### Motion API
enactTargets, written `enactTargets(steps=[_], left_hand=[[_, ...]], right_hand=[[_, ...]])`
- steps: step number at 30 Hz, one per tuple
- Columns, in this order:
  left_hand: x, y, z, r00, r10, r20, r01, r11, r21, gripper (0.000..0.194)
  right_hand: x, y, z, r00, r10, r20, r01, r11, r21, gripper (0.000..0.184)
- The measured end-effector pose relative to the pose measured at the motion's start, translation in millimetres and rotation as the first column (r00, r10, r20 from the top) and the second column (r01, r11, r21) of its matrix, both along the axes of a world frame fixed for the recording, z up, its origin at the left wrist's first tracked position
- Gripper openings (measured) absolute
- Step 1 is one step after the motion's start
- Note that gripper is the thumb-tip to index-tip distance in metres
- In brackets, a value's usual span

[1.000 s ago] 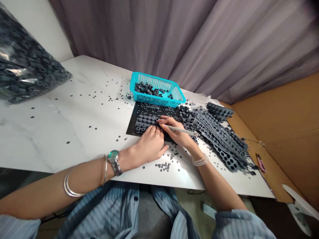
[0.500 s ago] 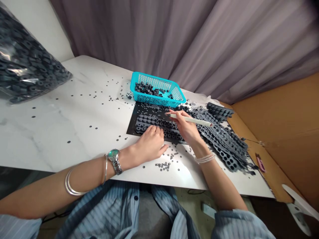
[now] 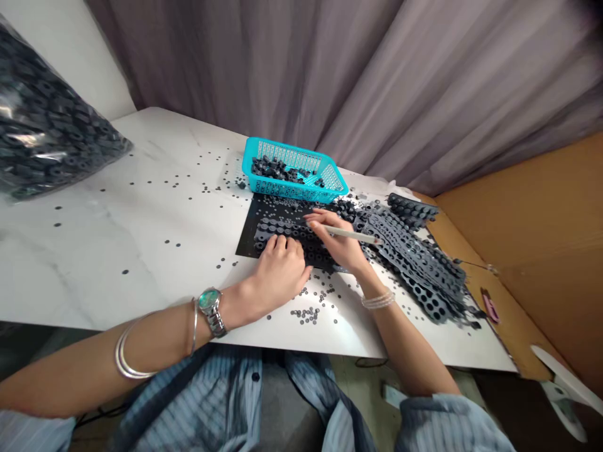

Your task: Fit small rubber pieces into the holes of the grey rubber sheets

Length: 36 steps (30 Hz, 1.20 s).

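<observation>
My right hand [image 3: 342,243] is closed around a slim white pen-shaped tool [image 3: 355,235], its tip over a black rubber sheet [image 3: 277,227] with rows of round raised parts. The tool's tip is partly hidden by my fingers. Curled over the near edge of that sheet, my left hand [image 3: 280,270] presses on it with bent fingers, the thumb pointing right. Beneath the sheet lies a flat black mat [image 3: 245,242]. Small dark discs [image 3: 308,315] are scattered on the table in front of my hands.
Behind the mat stands a turquoise basket [image 3: 296,191] with black rubber pieces inside. Perforated black sheets [image 3: 409,257] are heaped to the right, beside cardboard [image 3: 518,251] and a pink cutter [image 3: 490,306]. A clear bag of black parts [image 3: 51,132] stands at the left.
My right hand has shifted slightly left along the sheet with the white tool. My left hand has moved a little left and stays on the sheet. The whole view has drifted slightly.
</observation>
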<state>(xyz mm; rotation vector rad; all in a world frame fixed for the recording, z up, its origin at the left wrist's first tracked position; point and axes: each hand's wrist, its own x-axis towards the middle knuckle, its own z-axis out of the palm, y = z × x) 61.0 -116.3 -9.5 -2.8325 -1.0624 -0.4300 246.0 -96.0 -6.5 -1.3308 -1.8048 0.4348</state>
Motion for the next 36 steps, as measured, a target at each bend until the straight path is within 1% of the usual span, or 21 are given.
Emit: enactTargets(steps=[2, 4, 9, 12, 15, 19, 22, 25, 26, 27, 29, 30, 31, 33, 36], left_hand=[[0.3, 0.6, -3.3, 1.000, 0.004, -0.016, -0.003, 1.000, 0.012, 0.045], [0.7, 1.3, -7.8, 1.000, -0.006, -0.020, 0.006, 1.000, 0.020, 0.048], [1.1, 2.6, -17.2, 0.999, -0.011, -0.037, 0.012, 0.999, 0.038, 0.055], [1.0, 2.9, -19.9, 0.999, -0.018, -0.043, 0.020, 0.998, 0.058, 0.056], [0.8, 2.2, -18.7, 0.998, -0.026, -0.057, 0.030, 0.997, 0.075, 0.054], [0.3, 0.4, -11.5, 0.995, -0.038, -0.087, 0.044, 0.997, 0.067, 0.049], [-0.4, 0.0, -5.5, 0.995, -0.046, -0.093, 0.049, 0.998, 0.026, 0.046], [-1.1, 0.3, -2.4, 0.993, -0.066, -0.097, 0.065, 0.998, -0.009, 0.046], [-1.2, 0.5, -2.2, 0.993, -0.065, -0.099, 0.065, 0.998, -0.011, 0.046], [-1.3, 0.7, -2.2, 0.993, -0.062, -0.100, 0.061, 0.998, -0.008, 0.047], [-1.4, 1.1, -3.1, 0.994, -0.052, -0.096, 0.052, 0.999, 0.003, 0.049], [-1.3, 1.4, -3.7, 0.995, -0.049, -0.089, 0.050, 0.999, 0.008, 0.051], [-1.2, 1.7, -4.4, 0.995, -0.052, -0.082, 0.053, 0.999, 0.013, 0.052], [-1.1, 2.5, -5.9, 0.995, -0.068, -0.068, 0.069, 0.997, 0.017, 0.054], [-1.0, 3.1, -7.8, 0.994, -0.096, -0.046, 0.097, 0.995, 0.024, 0.054]], right_hand=[[-12.5, -1.8, -2.0, 0.995, 0.096, 0.035, -0.095, 0.995, -0.033, 0.020], [-17.7, -3.4, -4.3, 0.989, 0.136, 0.052, -0.133, 0.989, -0.061, 0.020], [-16.3, -4.8, -7.8, 0.984, 0.164, 0.063, -0.159, 0.984, -0.079, 0.017], [-17.7, -3.9, -9.3, 0.981, 0.152, 0.117, -0.144, 0.987, -0.074, 0.015], [-20.8, -0.9, -12.4, 0.965, 0.149, 0.215, -0.142, 0.989, -0.048, 0.014], [-23.2, 4.5, -19.4, 0.919, 0.168, 0.356, -0.189, 0.982, 0.023, 0.018], [-23.7, 5.4, -23.9, 0.893, 0.200, 0.402, -0.243, 0.968, 0.057, 0.022], [-22.1, 4.3, -22.7, 0.886, 0.216, 0.409, -0.272, 0.959, 0.084, 0.023], [-20.4, 4.2, -20.4, 0.899, 0.188, 0.395, -0.252, 0.961, 0.115, 0.023], [-17.9, 4.3, -17.3, 0.920, 0.133, 0.369, -0.204, 0.966, 0.161, 0.023], [-10.3, 4.9, -9.7, 0.956, -0.033, 0.291, -0.044, 0.967, 0.252, 0.022], [-5.3, 5.0, -5.9, 0.961, -0.120, 0.250, 0.049, 0.960, 0.276, 0.022], [0.1, 4.7, -2.5, 0.957, -0.195, 0.213, 0.134, 0.953, 0.272, 0.022], [10.9, 3.0, 2.0, 0.942, -0.280, 0.185, 0.247, 0.952, 0.181, 0.026], [21.4, -0.9, 3.8, 0.921, -0.336, 0.198, 0.339, 0.941, 0.019, 0.042]])
